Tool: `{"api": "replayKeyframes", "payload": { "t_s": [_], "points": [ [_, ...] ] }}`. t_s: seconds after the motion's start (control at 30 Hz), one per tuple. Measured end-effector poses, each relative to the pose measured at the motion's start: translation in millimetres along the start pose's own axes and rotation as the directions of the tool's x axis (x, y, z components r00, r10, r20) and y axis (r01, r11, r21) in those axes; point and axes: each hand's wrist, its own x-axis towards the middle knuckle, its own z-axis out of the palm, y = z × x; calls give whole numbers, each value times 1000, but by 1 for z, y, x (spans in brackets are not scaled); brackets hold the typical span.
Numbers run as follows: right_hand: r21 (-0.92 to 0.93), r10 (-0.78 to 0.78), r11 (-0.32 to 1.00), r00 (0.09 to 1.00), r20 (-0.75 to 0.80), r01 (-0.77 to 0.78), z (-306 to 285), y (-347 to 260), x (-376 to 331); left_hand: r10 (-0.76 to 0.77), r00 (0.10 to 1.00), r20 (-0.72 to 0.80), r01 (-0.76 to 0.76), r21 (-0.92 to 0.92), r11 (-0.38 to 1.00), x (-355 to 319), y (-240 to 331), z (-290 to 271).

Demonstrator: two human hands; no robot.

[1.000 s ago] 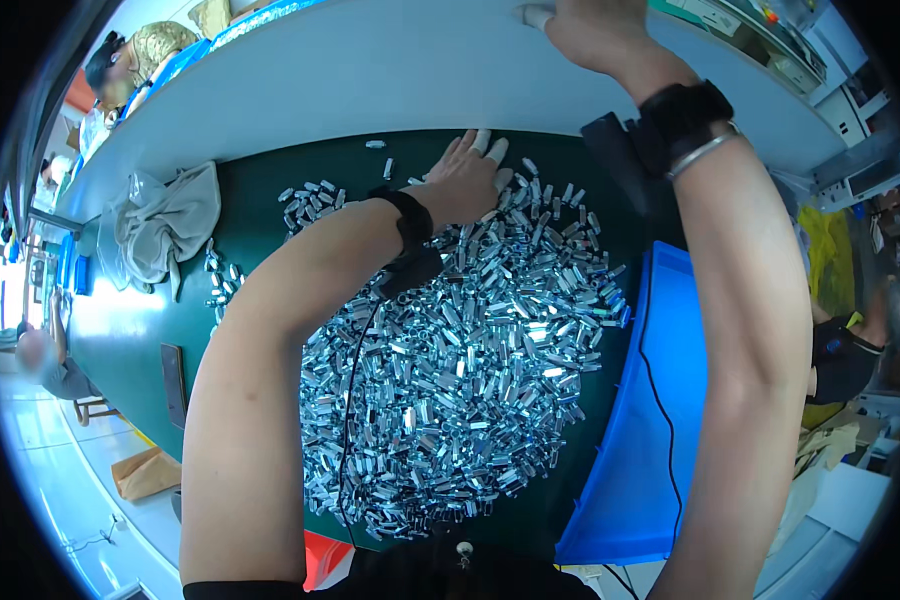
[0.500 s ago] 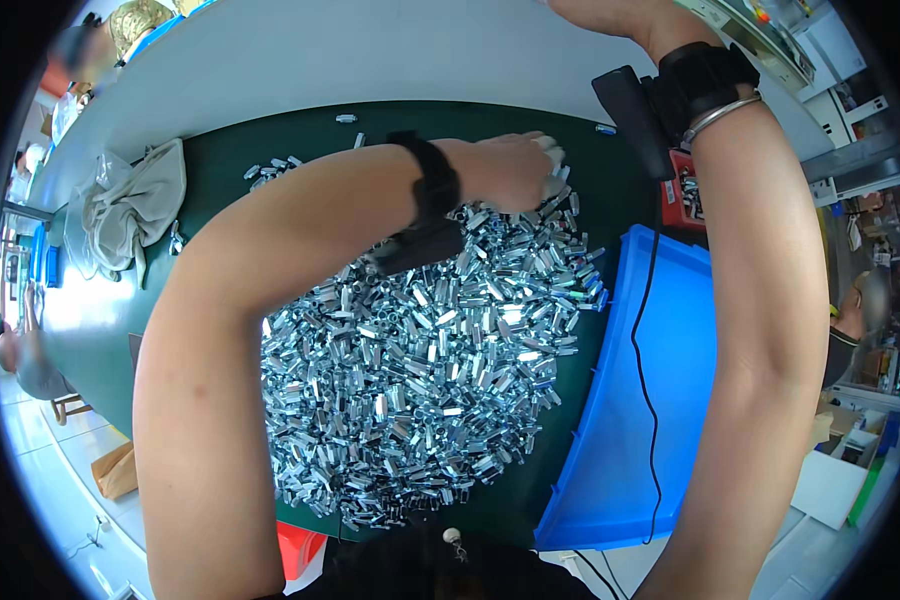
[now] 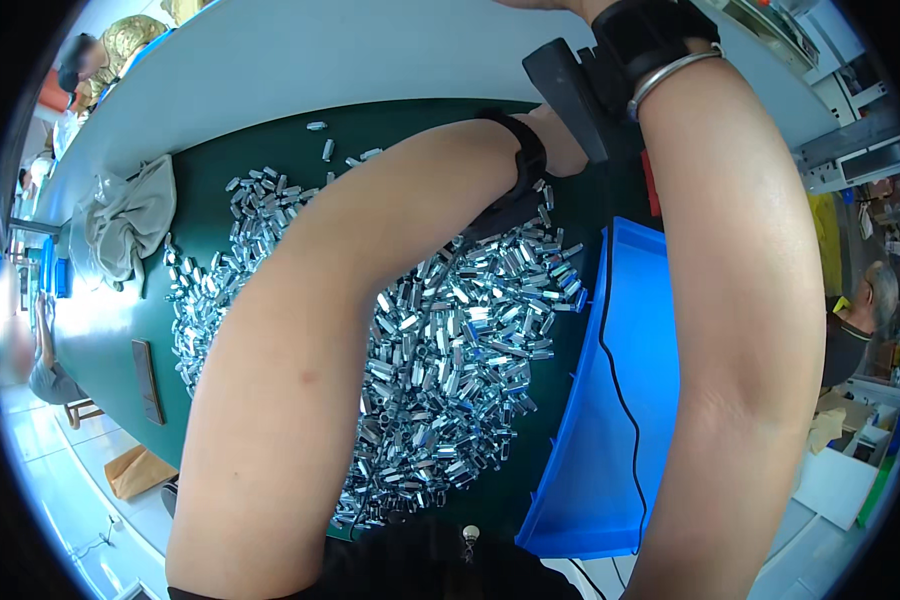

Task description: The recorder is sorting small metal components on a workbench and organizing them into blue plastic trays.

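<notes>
A wide heap of small silver hexagonal metal sleeves (image 3: 450, 370) covers the dark green tabletop in front of me. My left arm reaches across it, and my left hand (image 3: 560, 145) is at the far right edge of the heap. Its fingers are hidden behind the black device strapped to my right wrist (image 3: 575, 95). My right arm stretches up the right side, over the blue tray. Only a sliver of my right hand (image 3: 545, 4) shows at the top edge, its fingers cut off. What either hand holds cannot be seen.
The blue tray (image 3: 610, 400) stands at the right, a black cable hanging across it. A red bin (image 3: 653, 185) is mostly hidden by my right arm. A grey cloth (image 3: 145, 225) and a dark flat bar (image 3: 147, 382) lie at left. A grey panel (image 3: 370, 50) borders the far side; people sit beyond.
My left hand has moved right, behind my right wrist device. My right arm has shifted left and covers most of the red bin. More of the heap's left side shows.
</notes>
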Motion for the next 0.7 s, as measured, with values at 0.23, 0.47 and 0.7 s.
{"api": "replayKeyframes", "payload": {
  "t_s": [0.23, 0.47, 0.7],
  "points": [
    [-66, 95, 994, 990, 105, -88, -13, 3, 2, 132, 988, 76, -101, -325, 940, -52, 11, -48],
    [-138, 15, 990, 981, -194, -42, 25, 11, 12, 214, 976, -24, -215, -192, 958, -146, 23, -34],
    [-183, -80, 983, 924, -373, 12, 37, 4, -20, 180, 979, -101, -206, -448, 870, -300, 28, -59]
  ]
}}
